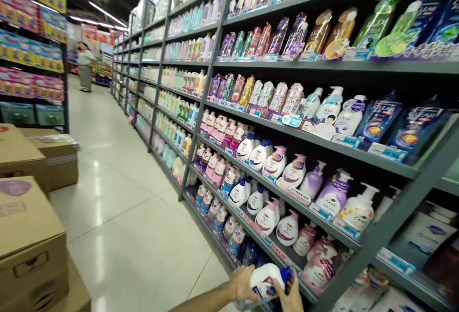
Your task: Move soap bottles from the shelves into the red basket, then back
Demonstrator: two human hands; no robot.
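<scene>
Low in front of the bottom shelf, I hold a white bottle with a dark blue cap [264,277], tilted on its side. My left hand [244,282] is closed around its base end. At the cap end, the fingers of my right hand [291,295] wrap the neck and side. A label with dark and red print faces up. Something clear shows under my left hand, too cut off to name. Close by on the shelf stand white-and-pink Dove pump bottles [287,228] and blue-and-white bottles [236,240].
Shelving [211,63] full of pump bottles runs along the right. Cardboard boxes [32,221] are stacked at the left, before a rack of bright packs [32,39]. A tiled floor [136,235] lies between. A person [85,66] stands far down the aisle.
</scene>
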